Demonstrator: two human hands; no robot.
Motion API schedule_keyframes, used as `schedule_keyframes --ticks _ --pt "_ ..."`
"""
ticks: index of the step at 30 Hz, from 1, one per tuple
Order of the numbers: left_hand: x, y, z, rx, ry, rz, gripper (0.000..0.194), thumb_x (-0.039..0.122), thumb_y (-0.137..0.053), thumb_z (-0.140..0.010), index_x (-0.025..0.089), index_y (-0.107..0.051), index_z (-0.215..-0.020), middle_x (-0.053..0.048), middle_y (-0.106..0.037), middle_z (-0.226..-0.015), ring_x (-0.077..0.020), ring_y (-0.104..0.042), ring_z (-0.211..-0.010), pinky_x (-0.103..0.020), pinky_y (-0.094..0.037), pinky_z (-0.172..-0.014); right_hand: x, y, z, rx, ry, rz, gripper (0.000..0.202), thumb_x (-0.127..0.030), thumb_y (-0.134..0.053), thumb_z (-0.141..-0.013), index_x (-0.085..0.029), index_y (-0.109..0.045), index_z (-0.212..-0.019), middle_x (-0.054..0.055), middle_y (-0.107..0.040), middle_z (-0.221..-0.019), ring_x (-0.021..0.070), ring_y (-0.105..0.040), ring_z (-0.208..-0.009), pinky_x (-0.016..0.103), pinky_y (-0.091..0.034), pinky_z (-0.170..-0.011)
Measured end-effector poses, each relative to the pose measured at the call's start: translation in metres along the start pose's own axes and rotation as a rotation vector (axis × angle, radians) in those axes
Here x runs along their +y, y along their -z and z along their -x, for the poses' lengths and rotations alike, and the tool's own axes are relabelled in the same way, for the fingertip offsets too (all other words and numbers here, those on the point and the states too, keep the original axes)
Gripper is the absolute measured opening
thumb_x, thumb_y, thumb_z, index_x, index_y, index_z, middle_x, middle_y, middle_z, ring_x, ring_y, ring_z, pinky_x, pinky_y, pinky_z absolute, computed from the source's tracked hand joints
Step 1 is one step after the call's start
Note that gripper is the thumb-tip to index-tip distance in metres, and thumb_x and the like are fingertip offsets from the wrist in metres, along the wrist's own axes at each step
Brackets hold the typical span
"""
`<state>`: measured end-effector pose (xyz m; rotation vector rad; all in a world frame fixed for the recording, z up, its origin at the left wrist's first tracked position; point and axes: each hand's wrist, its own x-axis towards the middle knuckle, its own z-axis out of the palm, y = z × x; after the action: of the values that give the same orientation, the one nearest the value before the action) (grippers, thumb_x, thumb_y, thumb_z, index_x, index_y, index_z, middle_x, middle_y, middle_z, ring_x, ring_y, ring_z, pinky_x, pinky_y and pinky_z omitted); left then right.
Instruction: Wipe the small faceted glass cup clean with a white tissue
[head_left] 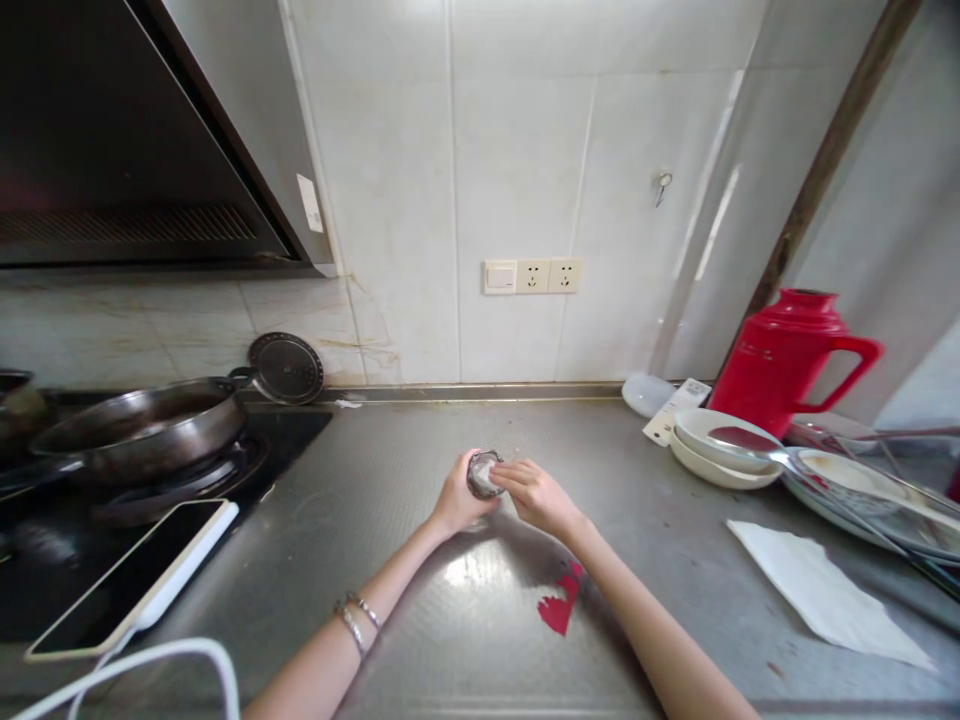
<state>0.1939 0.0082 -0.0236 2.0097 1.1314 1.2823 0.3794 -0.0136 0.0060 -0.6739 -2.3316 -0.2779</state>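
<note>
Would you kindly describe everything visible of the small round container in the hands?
The small round container looks shiny, greyish, possibly glass. Its mouth faces the camera, showing something white inside. The left hand grips its side over the counter; the right hand has fingers at the mouth.

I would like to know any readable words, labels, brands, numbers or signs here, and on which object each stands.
No text can be read.
White card: dark marks, too small.
Red thermos: faint marks, too blurred.
White sticker on the range hood: too blurred.
</note>
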Motion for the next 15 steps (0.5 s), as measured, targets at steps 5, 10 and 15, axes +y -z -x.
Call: schedule_keyframes --ticks 5,10,15 --pt "0.0004 0.0032 -0.0008 0.016 -0.023 -0.023 0.077 0.022 -0.080 -0.055 0.019 -0.043 -0.123 -0.011 -0.057 -0.123 -0.0255 -0.056 -0.112 -0.041 -0.044 -0.098 -0.0041 0.0016 -0.0045 -0.082 -0.048 0.126 0.037 -0.004 -0.046 -0.084 -0.018 -0.064 -0.113 0.012 -0.067 -0.118 0.0271 -0.053 -0.121 0.049 -0.041 -0.097" --pt "0.0044 0.0042 0.0000 -0.012 -0.046 -0.019 0.075 0.022 -0.078 -0.058 0.020 -0.042 -0.124 -0.010 -0.057 -0.123 -0.0247 -0.056 -0.112 -0.040 -0.044 -0.098 -0.0083 0.0085 -0.0067 -0.179 -0.137 0.114 0.040 -0.010 -0.051 -0.078 -0.020 -0.064 -0.114 0.009 -0.065 -0.123 0.0299 -0.044 -0.128 0.056 -0.029 -0.105" --pt "0.0044 0.0064 -0.0002 -0.034 -0.069 -0.021 0.077 0.020 -0.079 -0.057 0.021 -0.043 -0.125 -0.010 -0.056 -0.124 -0.0254 -0.055 -0.114 -0.041 -0.043 -0.100 -0.0084 0.0065 -0.0058 -0.275 -0.214 0.142 0.054 -0.007 -0.049 -0.071 -0.023 -0.060 -0.122 0.007 -0.060 -0.129 0.0308 -0.035 -0.134 0.063 -0.017 -0.109"
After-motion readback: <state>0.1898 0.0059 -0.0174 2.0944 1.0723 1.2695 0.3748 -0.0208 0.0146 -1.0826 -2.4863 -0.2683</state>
